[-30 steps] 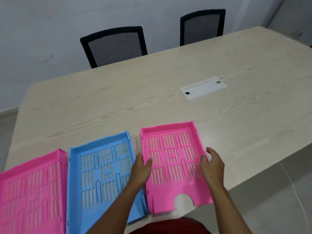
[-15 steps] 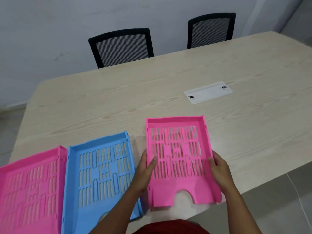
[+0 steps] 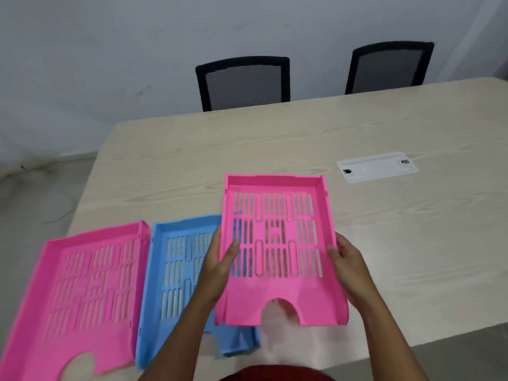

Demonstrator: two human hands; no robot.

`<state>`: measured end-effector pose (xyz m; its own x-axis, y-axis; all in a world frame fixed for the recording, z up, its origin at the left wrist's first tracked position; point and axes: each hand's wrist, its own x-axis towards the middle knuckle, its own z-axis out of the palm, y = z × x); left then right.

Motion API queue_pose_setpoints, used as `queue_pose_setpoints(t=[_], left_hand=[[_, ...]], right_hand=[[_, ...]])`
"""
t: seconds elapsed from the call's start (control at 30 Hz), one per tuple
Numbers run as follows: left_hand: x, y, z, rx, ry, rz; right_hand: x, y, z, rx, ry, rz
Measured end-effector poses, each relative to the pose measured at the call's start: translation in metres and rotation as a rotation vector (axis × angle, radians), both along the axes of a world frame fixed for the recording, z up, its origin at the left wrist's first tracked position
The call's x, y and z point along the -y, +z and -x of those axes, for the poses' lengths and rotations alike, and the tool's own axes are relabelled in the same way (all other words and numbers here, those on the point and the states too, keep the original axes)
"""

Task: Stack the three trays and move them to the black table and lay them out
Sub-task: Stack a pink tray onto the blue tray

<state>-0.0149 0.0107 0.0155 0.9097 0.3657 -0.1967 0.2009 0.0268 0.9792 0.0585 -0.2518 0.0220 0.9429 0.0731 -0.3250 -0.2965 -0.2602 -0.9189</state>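
Observation:
Three slotted plastic trays are on or over the light wooden table (image 3: 275, 138). A pink tray (image 3: 277, 243) is held up above the table, its left side overlapping the blue tray (image 3: 176, 268). My left hand (image 3: 220, 268) grips its left wall and my right hand (image 3: 349, 268) grips its right wall. The blue tray lies flat in the middle, partly hidden by my left forearm and the lifted tray. A second pink tray (image 3: 82, 284) lies flat at the left, its near end over the table's front edge.
A white cable cover plate (image 3: 376, 166) is set into the table to the right. Two black mesh chairs (image 3: 244, 82) (image 3: 389, 67) stand behind the table against a grey wall. Grey floor shows at left and at lower right. No black table is visible.
Both hands closed on the right pink tray's sides, lifted it off the table and carried it leftward over the blue tray's right edge. The camera view shifted left.

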Motion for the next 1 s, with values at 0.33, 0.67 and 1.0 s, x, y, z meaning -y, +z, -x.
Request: queue_pose_setpoints(t=[0.33, 0.67, 1.0], left_hand=[[-0.115, -0.005, 0.075, -0.043, 0.193, 0.052], [-0.154, -0.017, 0.119, -0.149, 0.161, 0.022], [-0.147, -0.022, 0.108, -0.143, 0.118, 0.007]], right_hand=[[-0.127, -0.005, 0.044, -0.002, 0.206, 0.055], [-0.180, -0.013, 0.074, -0.035, 0.241, 0.162], [-0.176, -0.008, 0.067, -0.017, 0.164, 0.177]])
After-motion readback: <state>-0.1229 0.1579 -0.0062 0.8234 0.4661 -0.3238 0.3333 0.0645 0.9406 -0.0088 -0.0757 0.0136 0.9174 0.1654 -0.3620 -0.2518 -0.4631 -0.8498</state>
